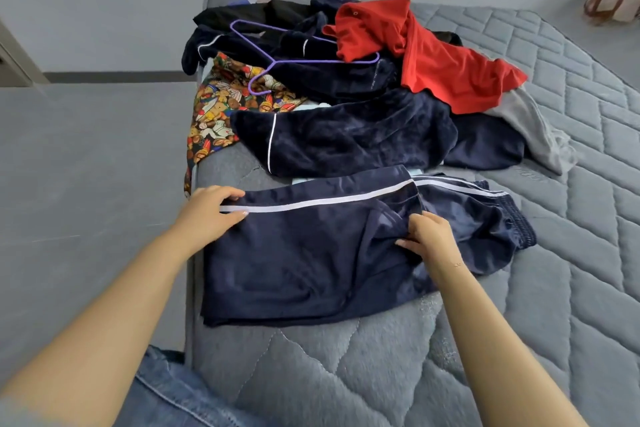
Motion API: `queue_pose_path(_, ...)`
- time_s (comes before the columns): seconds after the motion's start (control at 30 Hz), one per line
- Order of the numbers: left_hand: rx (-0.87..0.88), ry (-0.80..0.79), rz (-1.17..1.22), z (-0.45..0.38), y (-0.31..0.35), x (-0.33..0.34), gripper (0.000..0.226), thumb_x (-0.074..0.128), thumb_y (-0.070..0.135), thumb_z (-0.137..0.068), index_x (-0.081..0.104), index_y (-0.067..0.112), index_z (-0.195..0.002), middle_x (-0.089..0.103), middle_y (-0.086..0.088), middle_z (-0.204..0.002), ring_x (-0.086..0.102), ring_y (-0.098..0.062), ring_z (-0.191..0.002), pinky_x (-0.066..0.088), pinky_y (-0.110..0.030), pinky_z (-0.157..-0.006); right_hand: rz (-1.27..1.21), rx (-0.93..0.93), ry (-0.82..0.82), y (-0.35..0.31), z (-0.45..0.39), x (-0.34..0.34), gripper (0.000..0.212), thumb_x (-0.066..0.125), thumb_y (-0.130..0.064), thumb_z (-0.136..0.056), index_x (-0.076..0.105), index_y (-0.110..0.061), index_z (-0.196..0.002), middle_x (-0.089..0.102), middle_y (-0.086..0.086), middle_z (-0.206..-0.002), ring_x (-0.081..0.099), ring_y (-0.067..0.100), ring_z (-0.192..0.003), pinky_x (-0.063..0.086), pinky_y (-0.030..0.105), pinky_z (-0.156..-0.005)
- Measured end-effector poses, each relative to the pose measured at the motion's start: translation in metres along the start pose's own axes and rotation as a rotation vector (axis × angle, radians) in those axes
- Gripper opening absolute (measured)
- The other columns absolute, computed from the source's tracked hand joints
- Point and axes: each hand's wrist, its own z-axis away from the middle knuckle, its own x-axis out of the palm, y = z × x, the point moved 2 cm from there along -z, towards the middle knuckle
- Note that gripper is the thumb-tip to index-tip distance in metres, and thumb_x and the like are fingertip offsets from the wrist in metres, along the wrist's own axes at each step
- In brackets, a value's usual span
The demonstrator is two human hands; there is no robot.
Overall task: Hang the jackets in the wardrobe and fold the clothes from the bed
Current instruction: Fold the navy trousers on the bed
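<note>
Navy track pants (pixel 311 253) with a white side stripe lie flat near the front left corner of the bed (pixel 571 218), folded over on themselves, their elastic waistband pointing toward the bed's right side. The left hand (pixel 211 211) grips the folded left end of the pants at the stripe, thumb on top and fingers curled over the cloth, close to the bed's left edge. The right hand (pixel 433 239) pinches a fold of fabric near the middle of the pants. Further back along the left edge sits a loose heap: a navy velvet garment (pixel 346 139) with white piping, a red shirt (pixel 426 55) on top toward the right, a teddy-bear print cloth (pixel 221 107) hanging over the edge, a grey garment (pixel 530 128), and a purple hanger (pixel 294 59) lying on the dark clothes.
</note>
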Motion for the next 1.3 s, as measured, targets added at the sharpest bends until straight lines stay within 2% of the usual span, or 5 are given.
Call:
queue_pose_path(0.2, -0.002, 0.023, 0.032, -0.002, -0.02, 0.009, 0.015, 0.075, 0.025, -0.084, 0.062, 0.033, -0.083, 0.064, 0.007, -0.086, 0.05, -0.018, -0.093, 0.036, -0.029, -0.073, -0.223, 0.176, -0.195, -0.013, 0.001, -0.005, 0.045, 0.061, -0.056, -0.085, 0.069, -0.017, -0.106, 0.073, 0.003, -0.095, 0.068, 0.017, -0.082, 0.056, 0.028, -0.066)
queue_pose_path(0.5, -0.013, -0.203, 0.444, -0.005, -0.03, -0.053, 0.016, 0.068, 0.041, -0.075, 0.073, 0.03, -0.087, 0.07, 0.012, -0.079, 0.06, 0.004, -0.072, 0.045, -0.009, -0.067, -0.329, -0.116, -0.489, -0.054, -0.022, -0.009, 0.016, 0.059, -0.01, -0.095, 0.072, -0.009, -0.105, 0.074, 0.011, -0.104, 0.072, 0.021, -0.089, 0.058, 0.027, -0.07)
queue_pose_path(0.73, 0.009, -0.122, 0.182, -0.041, -0.02, -0.007, 0.009, 0.072, 0.017, -0.087, 0.07, 0.009, -0.091, 0.059, -0.004, -0.099, 0.057, -0.021, -0.097, 0.041, -0.016, -0.081, 0.416, -0.231, -0.105, -0.038, -0.065, -0.015, 0.015, 0.069, -0.016, -0.089, 0.064, -0.007, -0.101, 0.067, 0.011, -0.092, 0.063, 0.027, -0.089, 0.05, 0.041, -0.087)
queue_pose_path(0.97, -0.064, 0.172, -0.058, -0.018, -0.014, 0.011, 0.027, 0.074, 0.022, -0.084, 0.065, 0.022, -0.11, 0.065, -0.003, -0.111, 0.055, -0.032, -0.107, 0.045, -0.044, -0.09, 0.472, -0.233, 0.09, -0.007, -0.038, -0.018, 0.048, 0.073, -0.059, -0.075, 0.059, -0.02, -0.1, 0.063, -0.007, -0.092, 0.059, 0.012, -0.084, 0.043, 0.03, -0.075)
queue_pose_path(1.3, 0.29, -0.193, -0.509, 0.082, 0.043, 0.069, 0.095, 0.042, 0.079, -0.079, -0.025, 0.052, -0.14, -0.029, 0.015, -0.157, -0.028, -0.009, -0.144, -0.018, -0.051, -0.117, -0.572, -0.069, -0.355, -0.013, -0.008, -0.036, 0.036, 0.062, -0.02, -0.091, 0.063, -0.009, -0.125, 0.068, 0.016, -0.12, 0.065, 0.027, -0.11, 0.054, 0.035, -0.091)
